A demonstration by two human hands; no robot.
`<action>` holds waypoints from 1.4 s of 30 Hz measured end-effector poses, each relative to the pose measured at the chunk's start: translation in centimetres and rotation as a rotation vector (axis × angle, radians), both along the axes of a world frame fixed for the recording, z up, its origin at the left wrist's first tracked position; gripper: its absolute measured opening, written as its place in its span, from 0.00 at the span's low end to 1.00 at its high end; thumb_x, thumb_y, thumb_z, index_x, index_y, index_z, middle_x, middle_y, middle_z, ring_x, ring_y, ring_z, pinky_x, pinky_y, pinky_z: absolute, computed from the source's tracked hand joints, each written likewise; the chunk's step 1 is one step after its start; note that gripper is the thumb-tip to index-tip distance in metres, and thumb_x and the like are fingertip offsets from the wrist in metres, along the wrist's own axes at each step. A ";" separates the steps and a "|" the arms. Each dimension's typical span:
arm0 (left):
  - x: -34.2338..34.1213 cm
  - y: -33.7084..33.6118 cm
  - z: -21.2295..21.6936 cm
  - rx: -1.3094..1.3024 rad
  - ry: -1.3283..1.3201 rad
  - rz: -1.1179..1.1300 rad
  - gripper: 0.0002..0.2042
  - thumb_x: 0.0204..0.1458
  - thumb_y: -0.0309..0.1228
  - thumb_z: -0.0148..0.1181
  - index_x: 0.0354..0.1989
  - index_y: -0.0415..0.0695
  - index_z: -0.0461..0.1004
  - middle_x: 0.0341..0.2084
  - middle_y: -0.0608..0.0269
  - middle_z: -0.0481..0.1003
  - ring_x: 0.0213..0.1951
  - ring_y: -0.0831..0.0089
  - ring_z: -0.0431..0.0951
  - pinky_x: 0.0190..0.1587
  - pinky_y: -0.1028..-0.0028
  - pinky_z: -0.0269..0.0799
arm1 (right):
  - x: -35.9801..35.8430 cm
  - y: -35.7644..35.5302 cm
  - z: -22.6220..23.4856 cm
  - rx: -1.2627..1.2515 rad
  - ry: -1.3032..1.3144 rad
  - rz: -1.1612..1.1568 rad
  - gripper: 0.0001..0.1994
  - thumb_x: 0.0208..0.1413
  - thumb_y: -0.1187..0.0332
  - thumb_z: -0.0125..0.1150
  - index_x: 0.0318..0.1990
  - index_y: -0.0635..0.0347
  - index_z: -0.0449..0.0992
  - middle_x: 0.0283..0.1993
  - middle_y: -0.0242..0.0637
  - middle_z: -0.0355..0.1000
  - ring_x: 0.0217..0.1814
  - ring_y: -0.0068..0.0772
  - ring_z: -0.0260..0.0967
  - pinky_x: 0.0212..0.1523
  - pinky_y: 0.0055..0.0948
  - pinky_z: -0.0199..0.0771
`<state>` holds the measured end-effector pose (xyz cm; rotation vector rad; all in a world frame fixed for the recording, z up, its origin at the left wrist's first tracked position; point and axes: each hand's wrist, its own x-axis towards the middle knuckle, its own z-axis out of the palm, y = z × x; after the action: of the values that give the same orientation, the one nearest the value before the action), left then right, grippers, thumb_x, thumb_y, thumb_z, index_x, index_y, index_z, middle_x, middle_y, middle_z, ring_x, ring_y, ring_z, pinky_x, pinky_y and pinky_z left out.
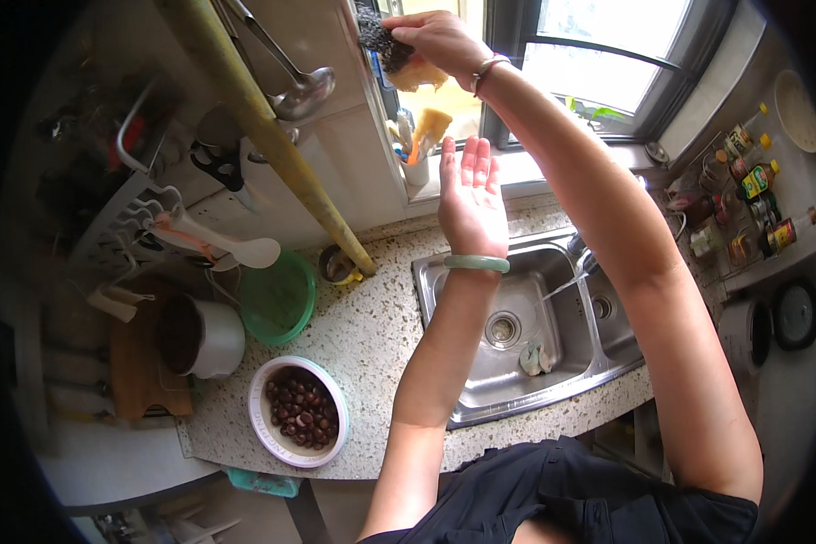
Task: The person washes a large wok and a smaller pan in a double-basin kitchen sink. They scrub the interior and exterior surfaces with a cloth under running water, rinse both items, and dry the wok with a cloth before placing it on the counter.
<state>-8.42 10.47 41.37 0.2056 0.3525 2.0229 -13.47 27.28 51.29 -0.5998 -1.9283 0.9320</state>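
My right hand point(442, 43) is raised high beside the window, its fingers pinched on a dark grey, curly steel wool scrubber point(376, 34). A yellowish-brown sponge-like piece point(419, 74) hangs just under that hand; what holds it up is hidden. Lower down, my left hand point(476, 199) is open with its palm up and fingers stretched out, holding nothing. It is over the far edge of the steel sink point(539, 272), near a white cup point(415, 170) of brushes on the sill. A pale, crumpled cloth-like thing point(535, 358) lies in the basin, where a thin stream of water runs.
On the speckled counter point(372, 335) to the left stand a white bowl of dark round fruits point(304, 408), a green basin point(281, 295) and a pale pot point(218, 340). A yellow pole point(272, 136) slants down beside hanging ladles point(304, 91). Bottles point(757, 179) line a right-hand rack.
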 end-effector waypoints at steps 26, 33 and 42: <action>14.0 -10.3 -36.7 -1.110 0.062 -0.656 0.15 0.60 0.40 0.51 0.54 0.54 0.68 0.46 0.66 0.76 0.50 0.70 0.73 0.50 0.65 0.66 | 35.4 -22.0 -47.3 -0.943 -1.181 -0.374 0.20 0.47 0.54 0.66 0.37 0.63 0.80 0.40 0.54 0.75 0.46 0.53 0.73 0.48 0.41 0.74; 13.3 -10.5 -37.8 -1.239 0.154 -0.659 0.12 0.60 0.39 0.52 0.51 0.54 0.70 0.44 0.67 0.76 0.47 0.72 0.74 0.49 0.65 0.67 | 34.5 -23.1 -51.9 -0.886 -1.309 -0.373 0.17 0.48 0.58 0.60 0.37 0.64 0.80 0.41 0.52 0.76 0.45 0.53 0.74 0.45 0.41 0.74; 12.0 -7.2 -40.5 -1.003 0.735 -0.615 0.25 0.60 0.52 0.46 0.58 0.50 0.68 0.56 0.64 0.68 0.58 0.72 0.65 0.60 0.66 0.56 | 33.6 -19.6 -43.2 -1.249 -0.207 -0.227 0.08 0.57 0.62 0.54 0.38 0.56 0.70 0.33 0.25 0.69 0.34 0.17 0.66 0.37 0.20 0.68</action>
<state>3.62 3.31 0.91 0.3559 1.4956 0.9297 20.11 7.64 8.12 -1.6116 -1.1887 1.9320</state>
